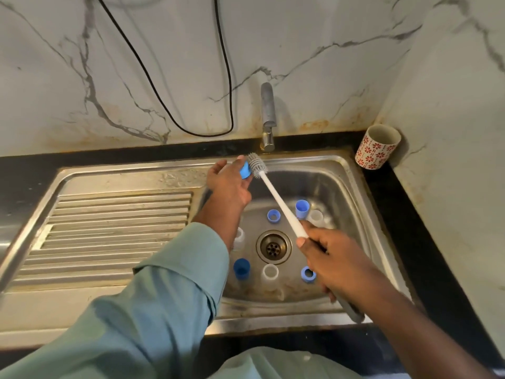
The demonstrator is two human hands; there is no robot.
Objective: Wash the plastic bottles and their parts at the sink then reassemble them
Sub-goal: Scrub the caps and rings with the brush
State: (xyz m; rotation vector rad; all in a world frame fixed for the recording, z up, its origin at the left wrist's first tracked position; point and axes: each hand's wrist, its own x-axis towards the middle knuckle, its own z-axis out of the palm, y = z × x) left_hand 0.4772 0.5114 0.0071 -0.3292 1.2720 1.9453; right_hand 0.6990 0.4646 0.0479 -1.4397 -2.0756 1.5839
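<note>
Over the steel sink [355,187], the left hand [228,184] pinched a blue cap [245,170] against the brush [276,196] gripped by the right hand [330,258], while remaining caps and clear bottles sat unassembled around the drain [273,246]

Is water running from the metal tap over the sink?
No: no stream shows below the metal tap; the left hand holds a blue plastic cap against the white bottle brush.

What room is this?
Probably a kitchen: a steel sink with a ribbed draining board, a tap on a marble wall, and a patterned cup on the counter.
</note>
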